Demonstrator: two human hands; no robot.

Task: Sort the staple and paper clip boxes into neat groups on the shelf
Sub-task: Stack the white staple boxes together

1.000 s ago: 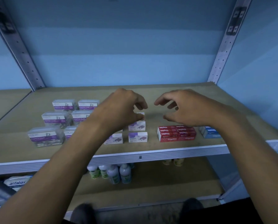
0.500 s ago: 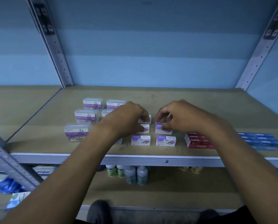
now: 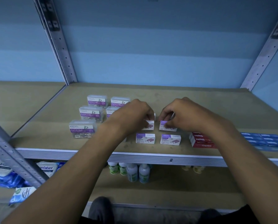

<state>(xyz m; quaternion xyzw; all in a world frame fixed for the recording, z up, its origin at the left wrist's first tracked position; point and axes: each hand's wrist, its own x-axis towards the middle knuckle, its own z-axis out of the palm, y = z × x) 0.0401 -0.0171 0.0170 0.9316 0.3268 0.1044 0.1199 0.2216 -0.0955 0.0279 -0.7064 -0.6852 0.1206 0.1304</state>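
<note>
Your left hand [image 3: 133, 116] curls its fingers over a white-and-purple staple box [image 3: 148, 125] in the middle of the shelf [image 3: 199, 101], gripping it by the top. Your right hand [image 3: 181, 114] pinches the neighbouring staple box [image 3: 164, 126] just beside it, thumb and fingers closed on its upper edge. A sliver of a further white box shows behind the left fingers; what it is cannot be told.

Nearer the front edge stand two more boxes of the same kind, the front-left staple box [image 3: 145, 138] and the front-right staple box [image 3: 170, 139], side by side and apart. A corner of another box peeks out under your left forearm, otherwise hidden.

Toward the left edge, five clear paper clip boxes [image 3: 83, 130] are visible in two columns; your left wrist covers much of the right-hand column, so the full count cannot be told. Toward the right edge lies a stack of red staple boxes [image 3: 201, 141], partly behind your right forearm, and beyond it a flat group of blue staple boxes [image 3: 264, 140], too blurred to count.

On the lower shelf [image 3: 175, 188] below stand four small bottles [image 3: 137, 172], with soft packets [image 3: 45, 167] to the left behind a grey metal upright [image 3: 10, 152].
</note>
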